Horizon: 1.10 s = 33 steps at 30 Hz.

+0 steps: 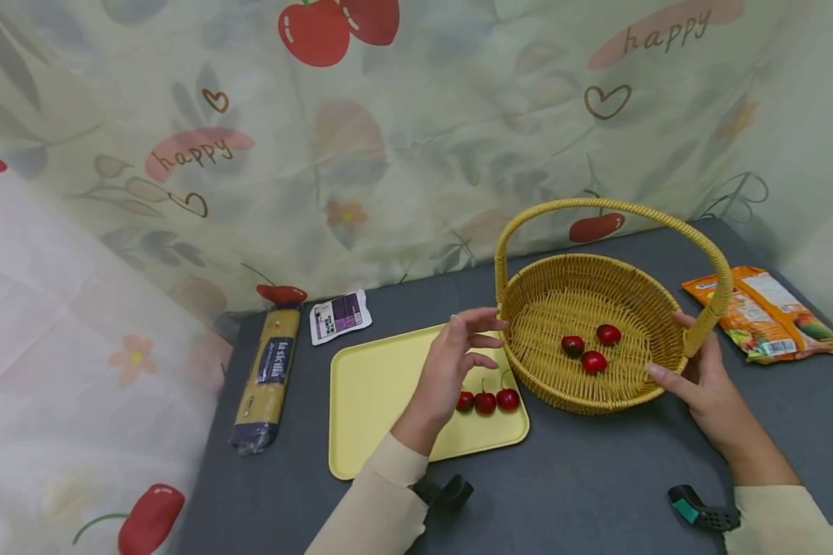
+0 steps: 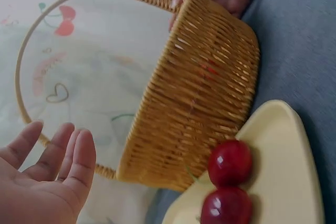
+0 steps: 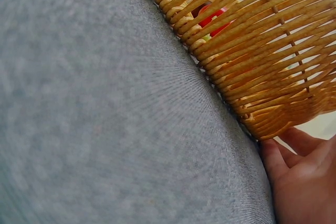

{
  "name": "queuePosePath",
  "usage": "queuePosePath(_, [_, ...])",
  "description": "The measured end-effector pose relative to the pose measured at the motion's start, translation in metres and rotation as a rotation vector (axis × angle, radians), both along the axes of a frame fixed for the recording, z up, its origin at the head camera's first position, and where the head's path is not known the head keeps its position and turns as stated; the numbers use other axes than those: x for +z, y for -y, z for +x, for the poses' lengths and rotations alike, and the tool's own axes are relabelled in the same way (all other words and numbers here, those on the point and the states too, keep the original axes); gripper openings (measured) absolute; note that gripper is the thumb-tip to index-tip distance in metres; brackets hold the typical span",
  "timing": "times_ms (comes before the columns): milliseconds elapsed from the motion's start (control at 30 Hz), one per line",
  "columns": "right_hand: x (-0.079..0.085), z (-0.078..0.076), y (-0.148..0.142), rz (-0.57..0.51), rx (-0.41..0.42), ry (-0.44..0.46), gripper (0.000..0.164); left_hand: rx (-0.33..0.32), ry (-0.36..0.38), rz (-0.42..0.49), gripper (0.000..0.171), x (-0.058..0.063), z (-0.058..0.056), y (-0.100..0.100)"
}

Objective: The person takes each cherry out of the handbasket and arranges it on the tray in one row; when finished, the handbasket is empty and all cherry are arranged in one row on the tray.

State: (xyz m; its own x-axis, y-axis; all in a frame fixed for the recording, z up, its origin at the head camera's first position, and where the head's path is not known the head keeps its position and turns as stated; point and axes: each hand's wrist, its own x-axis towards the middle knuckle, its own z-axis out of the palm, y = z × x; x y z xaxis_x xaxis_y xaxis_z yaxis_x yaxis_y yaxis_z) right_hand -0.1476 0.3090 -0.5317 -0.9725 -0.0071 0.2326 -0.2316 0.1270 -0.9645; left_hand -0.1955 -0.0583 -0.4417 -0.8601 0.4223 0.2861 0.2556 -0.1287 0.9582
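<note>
A woven wicker basket with a tall arched handle stands on the table, with three dark red cherries inside. My right hand grips its right side at the rim, near the handle's base. Left of the basket, my left hand hovers over a pale yellow tray, fingers loosely extended and holding nothing. Its fingertips come close to the basket's left rim; whether they touch it is hard to tell from the head view, but the left wrist view shows a gap. Three cherries lie on the tray's right part, partly beside the left hand.
A long pack of spaghetti lies left of the tray. Behind the tray is a small white and purple packet. An orange snack bag lies right of the basket. A patterned cloth hangs along the table's back edge.
</note>
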Motion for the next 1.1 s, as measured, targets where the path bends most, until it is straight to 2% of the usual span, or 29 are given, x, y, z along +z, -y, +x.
queuePosePath(233, [-0.001,-0.001,0.000,0.005,-0.001,0.004,0.083,-0.070,-0.002,0.010,0.096,0.013,-0.011,-0.022])
queuePosePath(433, [-0.002,0.000,0.000,0.029,-0.010,0.005,0.083,-0.104,0.015,0.002,0.095,0.015,-0.023,-0.038])
queuePosePath(800, [0.000,0.000,-0.002,0.061,-0.022,0.011,0.083,-0.094,0.079,-0.044,0.076,0.012,-0.043,-0.071])
queuePosePath(1100, [0.001,0.001,-0.001,0.082,-0.024,0.015,0.084,-0.059,0.130,-0.157,0.073,0.004,-0.057,-0.098])
